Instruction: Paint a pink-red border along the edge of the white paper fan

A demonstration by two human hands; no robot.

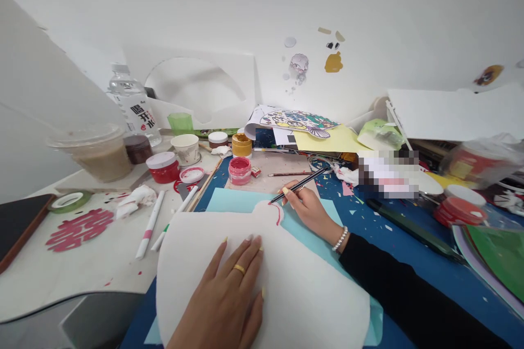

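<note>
My right hand (307, 206) pinches a slim dark paintbrush (301, 181), its tip down at the top lobe of a white cut-out board (315, 294). A curved red stroke (280, 212) of paint runs along that lobe's edge, just beside the tip. Flat on the same board lies my left hand (229, 289), fingers stretched out, holding nothing. Light blue paper (233, 200) shows beneath the board. Just beyond it stands an uncapped jar of pinkish-red paint (239, 170).
Left: a lidded drink cup (96, 155), water bottle (135, 103), red jar (162, 167), white markers (149, 226) and green tape roll (69, 201). Behind: a yellow paint jar (242, 145) and another brush (290, 174). Right: a dark green cutter-like tool (413, 230) and red paint jar (458, 211).
</note>
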